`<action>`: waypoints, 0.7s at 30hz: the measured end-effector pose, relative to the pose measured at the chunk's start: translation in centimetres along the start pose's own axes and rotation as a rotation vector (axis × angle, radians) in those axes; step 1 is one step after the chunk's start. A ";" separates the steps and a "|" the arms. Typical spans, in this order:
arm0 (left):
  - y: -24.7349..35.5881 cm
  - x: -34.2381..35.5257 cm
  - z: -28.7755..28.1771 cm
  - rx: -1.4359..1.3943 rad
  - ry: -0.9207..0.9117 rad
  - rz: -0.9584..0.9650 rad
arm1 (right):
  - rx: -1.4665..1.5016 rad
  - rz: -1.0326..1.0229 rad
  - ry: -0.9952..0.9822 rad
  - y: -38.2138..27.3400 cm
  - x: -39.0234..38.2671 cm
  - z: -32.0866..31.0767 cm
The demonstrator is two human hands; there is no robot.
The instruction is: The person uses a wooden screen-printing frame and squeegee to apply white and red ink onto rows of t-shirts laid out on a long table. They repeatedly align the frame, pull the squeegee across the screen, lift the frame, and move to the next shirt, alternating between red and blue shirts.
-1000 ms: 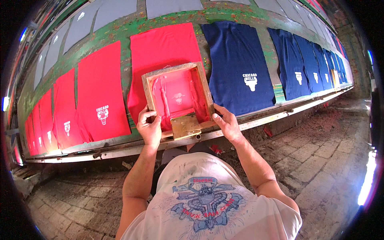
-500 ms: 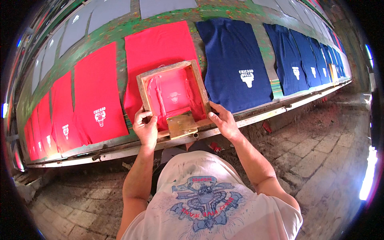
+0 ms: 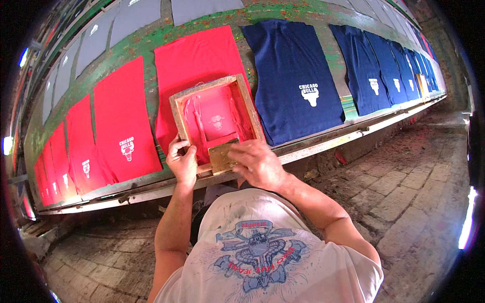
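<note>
The frame [image 3: 249, 108] is positioned on the near half of the red cloth [image 3: 199, 55], at the front edge of the table [image 3: 150, 43], with its long sides tilted slightly left of straight ahead. The left hand [image 3: 182, 160] is located at the frame's near left corner; thumb and fingers are clamped on the wood there. The block [image 3: 218, 159] sits at the near end of the frame, against its near side. The right hand [image 3: 258, 164] is placed over the block's right end, fingers bent; motion blur covers the fingertips, so whether they are closed on the block cannot be told. Inside the frame, a pale bull-head motif [image 3: 216, 121] shows on the red mesh [image 3: 217, 136]. A navy cloth [image 3: 293, 65] with a white print lies just right of the frame. A rail [image 3: 323, 147] runs along the table's front edge.
</note>
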State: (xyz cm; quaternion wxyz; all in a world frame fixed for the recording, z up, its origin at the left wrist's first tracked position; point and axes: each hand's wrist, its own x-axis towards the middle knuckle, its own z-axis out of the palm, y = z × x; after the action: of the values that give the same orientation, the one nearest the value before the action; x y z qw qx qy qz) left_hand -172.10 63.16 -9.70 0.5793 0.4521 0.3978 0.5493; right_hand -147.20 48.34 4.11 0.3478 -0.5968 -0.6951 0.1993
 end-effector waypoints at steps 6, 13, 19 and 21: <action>-0.2 0.1 0.1 0.059 -0.011 0.041 | -0.269 -0.074 -0.243 -0.9 2.2 2.0; 0.6 -0.1 1.0 0.208 0.006 0.061 | -0.293 -0.060 -0.256 -1.5 5.3 1.4; 1.4 0.1 1.5 0.241 -0.021 0.050 | -0.254 0.007 -0.315 -2.6 5.4 -0.9; 1.6 0.1 1.9 0.342 -0.016 0.196 | -0.336 0.040 -0.340 -3.4 4.7 -0.4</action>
State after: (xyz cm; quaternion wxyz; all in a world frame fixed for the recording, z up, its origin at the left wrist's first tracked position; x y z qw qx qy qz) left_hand -170.67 63.09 -7.67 0.4410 0.5850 0.4348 0.5237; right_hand -149.44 52.16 7.87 0.1174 -0.6178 -0.7551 0.1853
